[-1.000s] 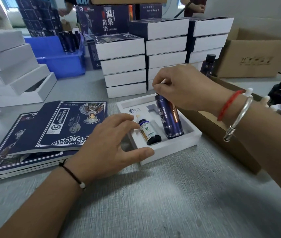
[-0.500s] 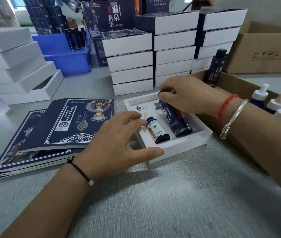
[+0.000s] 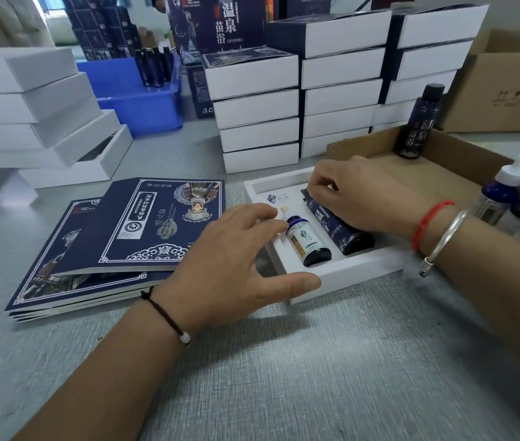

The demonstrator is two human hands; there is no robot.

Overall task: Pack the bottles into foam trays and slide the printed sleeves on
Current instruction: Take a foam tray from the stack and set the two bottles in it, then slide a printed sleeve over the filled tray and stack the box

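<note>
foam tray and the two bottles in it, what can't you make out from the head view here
- Cap end of the tall bottle: covered by the right hand, so its grip there is unclear.
- Small bottle: label print too small to read.
- Foam tray: left slot area hidden under the left hand.
- Dropper bottles: cut off by the right edge.

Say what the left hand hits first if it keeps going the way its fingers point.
Probably the small dropper bottle in the foam tray: the left hand points right at its neck, fingers almost touching. Depth is unclear.
</note>
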